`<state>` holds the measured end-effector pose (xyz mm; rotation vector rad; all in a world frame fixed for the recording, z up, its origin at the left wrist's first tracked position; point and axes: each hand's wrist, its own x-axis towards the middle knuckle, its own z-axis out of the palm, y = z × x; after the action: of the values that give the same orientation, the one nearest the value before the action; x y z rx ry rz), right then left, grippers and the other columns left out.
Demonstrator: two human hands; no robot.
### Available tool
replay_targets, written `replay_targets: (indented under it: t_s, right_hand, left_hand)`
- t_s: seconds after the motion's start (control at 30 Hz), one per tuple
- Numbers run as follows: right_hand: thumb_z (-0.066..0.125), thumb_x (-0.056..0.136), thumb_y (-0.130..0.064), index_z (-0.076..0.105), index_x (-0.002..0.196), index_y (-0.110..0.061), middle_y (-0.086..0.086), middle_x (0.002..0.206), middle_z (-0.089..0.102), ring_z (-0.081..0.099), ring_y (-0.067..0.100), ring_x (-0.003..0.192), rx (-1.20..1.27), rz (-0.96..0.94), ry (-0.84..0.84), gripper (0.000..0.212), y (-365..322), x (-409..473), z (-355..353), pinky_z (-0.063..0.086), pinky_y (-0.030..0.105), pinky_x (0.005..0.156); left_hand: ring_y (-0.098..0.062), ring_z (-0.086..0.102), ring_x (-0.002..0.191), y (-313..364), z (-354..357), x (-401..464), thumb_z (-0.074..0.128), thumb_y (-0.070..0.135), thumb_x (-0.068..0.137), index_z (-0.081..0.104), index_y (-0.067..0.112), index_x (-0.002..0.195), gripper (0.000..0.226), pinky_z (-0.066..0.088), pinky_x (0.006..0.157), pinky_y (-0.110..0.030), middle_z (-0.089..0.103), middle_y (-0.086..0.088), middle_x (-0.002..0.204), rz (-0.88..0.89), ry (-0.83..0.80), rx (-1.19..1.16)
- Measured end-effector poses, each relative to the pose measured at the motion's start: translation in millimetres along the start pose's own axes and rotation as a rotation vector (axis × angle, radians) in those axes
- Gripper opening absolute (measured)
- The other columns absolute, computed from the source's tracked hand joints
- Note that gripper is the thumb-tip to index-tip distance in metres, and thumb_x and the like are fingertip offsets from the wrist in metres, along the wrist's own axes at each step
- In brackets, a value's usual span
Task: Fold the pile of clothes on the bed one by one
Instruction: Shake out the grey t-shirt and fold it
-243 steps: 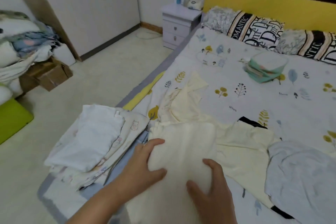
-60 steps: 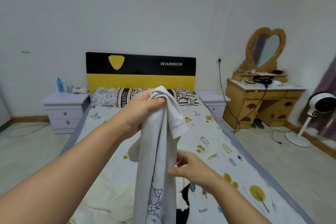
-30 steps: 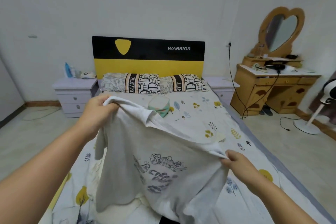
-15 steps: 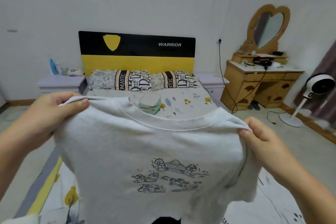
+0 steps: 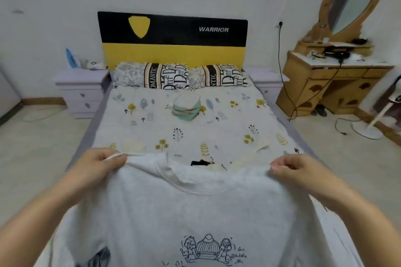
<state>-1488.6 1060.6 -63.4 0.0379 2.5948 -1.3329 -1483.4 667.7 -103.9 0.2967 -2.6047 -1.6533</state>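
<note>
- The grey T-shirt (image 5: 195,212) filled the lower half of the frame, spread front-up with its cartoon print facing the camera, over the near end of the bed (image 5: 195,132).
- The left hand (image 5: 97,167), at lower left, pinched the shirt's shoulder with curled fingers; the right hand (image 5: 290,169), at lower right, gripped the other shoulder the same way.
- By my reading this shirt was only being laid out flat, with no fold made in it yet.
- Cream and black clothes (image 5: 208,163) showed just beyond the collar, seemingly not yet folded, so work was left.
- A small folded stack (image 5: 186,109) sat mid-bed near the pillows (image 5: 180,76); whether it belonged to the task I could not tell.
- The headboard (image 5: 173,39), upper centre, read "WARRIOR".
- A pillow showed "OMANTIC", cut off, plus large decorative letters.
- Writing beside the shirt's print was too small to read.
</note>
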Motion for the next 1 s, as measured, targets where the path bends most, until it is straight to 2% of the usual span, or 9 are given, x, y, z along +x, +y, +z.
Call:
replay_targets:
  t_s: [0.1,0.33,0.4,0.53,0.63,0.73,0.83,0.93,1.0]
  right_hand:
    - [0.06,0.082,0.0,0.043,0.054,-0.012,-0.008,0.058,0.053,0.043,0.002,0.05,-0.036,0.075,0.011,0.035,62.3,41.8,48.4,0.03,0.013,0.047]
    - [0.055,0.09,-0.011,0.05,0.067,-0.023,-0.005,0.061,0.052,0.045,0.008,0.057,-0.145,0.115,0.164,0.026,155.2,115.4,115.7,0.03,0.024,0.052]
    - [0.053,0.091,-0.011,0.048,0.067,-0.024,-0.003,0.059,0.052,0.047,0.01,0.056,-0.177,0.087,0.209,0.027,170.5,140.1,126.5,0.032,0.027,0.05]
    - [0.054,0.09,-0.01,0.049,0.069,-0.022,0.0,0.06,0.056,0.048,0.012,0.057,-0.227,0.028,0.223,0.025,193.2,199.9,139.4,0.035,0.026,0.053]
    - [0.055,0.089,-0.01,0.051,0.07,-0.023,-0.005,0.062,0.056,0.05,0.009,0.059,-0.214,-0.038,0.313,0.023,206.5,245.2,144.7,0.036,0.023,0.054]
    - [0.055,0.089,-0.012,0.056,0.087,-0.02,-0.011,0.065,0.055,0.052,0.015,0.064,-0.192,-0.035,0.413,0.009,220.5,282.3,156.1,0.036,0.026,0.055]
    - [0.051,0.091,-0.019,0.049,0.124,-0.014,0.006,0.099,0.063,0.055,0.031,0.099,-0.3,0.127,0.266,0.033,249.1,307.0,181.1,0.04,0.035,0.079]
    - [0.048,0.092,-0.026,0.04,0.128,-0.011,0.015,0.12,0.056,0.048,0.037,0.112,-0.436,0.295,0.092,0.04,283.9,311.4,206.2,0.037,0.041,0.086]
    - [0.047,0.093,-0.031,0.035,0.131,-0.012,0.018,0.125,0.051,0.046,0.039,0.115,-0.452,0.368,0.042,0.043,302.8,307.8,218.3,0.038,0.044,0.091]
  left_hand:
    - [-0.014,0.039,0.057,-60.7,42.7,16.7,0.065,0.016,0.084,0.051,0.011,0.055,0.032,0.023,0.054,-0.029,0.044,-0.004,0.058,-0.081,-0.02,0.123]
    - [-0.023,0.053,0.068,-148.9,106.0,61.6,0.059,0.016,0.088,0.055,0.011,0.061,0.028,0.031,0.059,-0.031,0.061,-0.024,0.072,-0.169,0.003,0.344]
    - [-0.027,0.059,0.075,-163.5,118.2,80.2,0.059,0.016,0.088,0.061,0.014,0.063,0.024,0.034,0.063,-0.032,0.066,-0.018,0.074,-0.139,0.028,0.395]
    - [-0.014,0.056,0.078,-181.7,139.2,126.0,0.058,0.011,0.088,0.068,0.02,0.075,0.018,0.034,0.063,-0.024,0.063,0.008,0.075,-0.05,0.088,0.444]
    - [-0.015,0.054,0.078,-195.4,149.2,162.6,0.056,0.012,0.089,0.068,0.017,0.082,0.015,0.031,0.064,-0.025,0.067,0.001,0.081,0.005,0.24,0.477]
    - [-0.029,0.058,0.085,-219.3,162.6,192.0,0.053,0.015,0.09,0.067,0.013,0.092,0.014,0.033,0.067,-0.028,0.068,-0.009,0.086,-0.027,0.374,0.526]
    - [-0.034,0.059,0.094,-256.5,186.8,208.6,0.05,0.023,0.092,0.061,0.013,0.107,0.021,0.039,0.074,-0.034,0.066,-0.008,0.09,-0.195,0.225,0.613]
    - [-0.03,0.056,0.109,-291.6,207.7,213.5,0.049,0.035,0.093,0.045,0.018,0.129,0.041,0.037,0.09,-0.038,0.065,-0.004,0.112,-0.344,-0.025,0.756]
    - [-0.032,0.052,0.113,-309.0,215.8,215.2,0.047,0.036,0.093,0.04,0.017,0.132,0.044,0.037,0.089,-0.039,0.061,-0.009,0.12,-0.362,-0.131,0.888]
